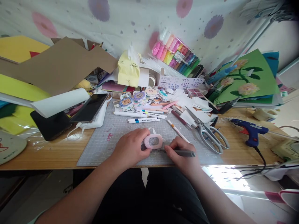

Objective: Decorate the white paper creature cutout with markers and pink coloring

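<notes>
Near the front edge of the grey cutting mat (98, 143), my left hand (132, 146) is closed on a small pale pink paper piece (153, 141) with a grey patterned centre and a white loop on top. My right hand (183, 154), just to the right, is closed round a dark grey pen (185, 153), its tip end pointing left towards the paper piece. Whether the tip touches the piece cannot be made out. Several white markers (143, 120) lie on the mat beyond my hands, and an orange-banded one (177, 130) lies behind my right hand.
Large scissors (209, 132) lie right of my right hand, a blue glue gun (251, 130) farther right. Decorated paper cutouts (139, 95) and white scraps (198, 104) pile up behind. A tablet (90, 107) and black phone (50, 124) sit left; coloured clay packs (176, 54) stand at the back.
</notes>
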